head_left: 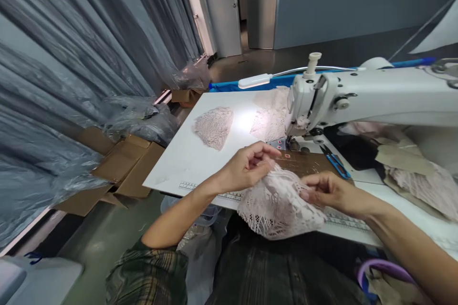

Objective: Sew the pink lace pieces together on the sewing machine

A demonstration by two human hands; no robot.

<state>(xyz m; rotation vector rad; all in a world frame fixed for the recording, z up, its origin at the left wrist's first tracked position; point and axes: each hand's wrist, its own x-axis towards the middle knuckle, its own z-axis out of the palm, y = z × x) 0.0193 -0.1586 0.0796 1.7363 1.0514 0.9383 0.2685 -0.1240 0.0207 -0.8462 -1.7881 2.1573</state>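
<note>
My left hand (246, 167) pinches the upper edge of a pale pink lace piece (279, 207) that hangs over the near edge of the white sewing table (186, 157). My right hand (327, 190) grips the same lace piece from the right side, fingers curled on it. Both hands sit just in front of the white sewing machine (358, 97), below its needle area (295, 140).
Two more lace pieces lie on the table, one (213, 126) at the left and one (270, 119) under the lamp. Blue snips (334, 162) rest right of the needle. More lace and paper pile (415, 171) at the right. Cardboard boxes (121, 167) and plastic bags stand on the floor left.
</note>
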